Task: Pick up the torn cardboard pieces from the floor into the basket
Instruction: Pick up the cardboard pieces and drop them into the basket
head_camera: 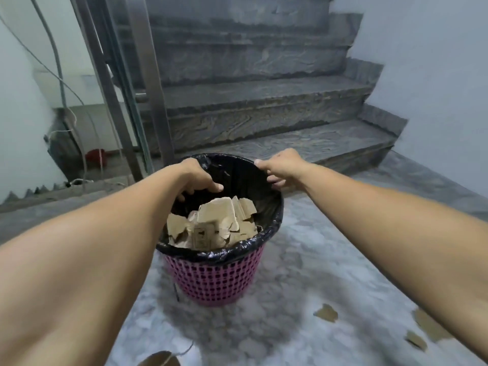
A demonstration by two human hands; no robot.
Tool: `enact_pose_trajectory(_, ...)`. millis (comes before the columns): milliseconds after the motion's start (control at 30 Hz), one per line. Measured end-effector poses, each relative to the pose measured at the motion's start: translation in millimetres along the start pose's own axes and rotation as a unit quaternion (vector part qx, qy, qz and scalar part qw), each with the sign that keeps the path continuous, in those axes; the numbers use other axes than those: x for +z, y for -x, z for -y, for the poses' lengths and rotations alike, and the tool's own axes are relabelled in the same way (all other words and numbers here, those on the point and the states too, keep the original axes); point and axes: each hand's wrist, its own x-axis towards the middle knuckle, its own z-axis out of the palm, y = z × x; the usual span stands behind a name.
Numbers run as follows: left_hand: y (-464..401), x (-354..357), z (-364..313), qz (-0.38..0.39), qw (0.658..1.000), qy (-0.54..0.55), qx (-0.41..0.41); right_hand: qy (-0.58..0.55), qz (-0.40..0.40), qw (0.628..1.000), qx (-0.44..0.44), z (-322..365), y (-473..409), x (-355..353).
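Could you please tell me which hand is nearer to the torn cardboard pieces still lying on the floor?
Right. The right hand grips the basket rim on the side of the floor pieces; the left hand holds the opposite rim.

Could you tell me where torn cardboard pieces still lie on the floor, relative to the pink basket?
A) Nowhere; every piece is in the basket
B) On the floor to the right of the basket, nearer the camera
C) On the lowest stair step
B: loose cardboard pieces lie on the floor right of the basket, near the frame's lower right, apart from it.
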Motion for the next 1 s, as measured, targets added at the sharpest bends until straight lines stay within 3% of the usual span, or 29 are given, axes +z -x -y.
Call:
enact_pose_trajectory(267, 11.6, 93.0, -119.7, 0.082, 0.980, 0.064, 0.167, 0.058, -0.027, 0.995, 0.072, -50.9, 41.2, -149.0)
enact_pose_trajectory(433, 24.0, 173.7, -145.9, 0.161, 0.966, 0.029, 0.200, 0.104, -0.043, 0.983, 0.143, -123.0, 48.2, -208.5)
enact_pose_trajectory(600, 9.2, 278.8, -121.3, 0.189, 0.968, -0.104, 0.129, 0.116, -0.016, 0.968, 0.224, -226.8, 58.2, -229.4)
enact_pose_trajectory(700, 7.3, 314.5, -88.4, 0.194, 0.966, -0.154, 0.079, 0.087, 0.017, 0.965, 0.245, -252.8, 55.9, -216.8)
enact_pose_trajectory(1000, 17.3, 258.5, -11.3, 0.176, 0.978, -0.105, -0.045, -0.064, 0.121, 0.984, 0.117, -149.7, 16.7, -111.2)
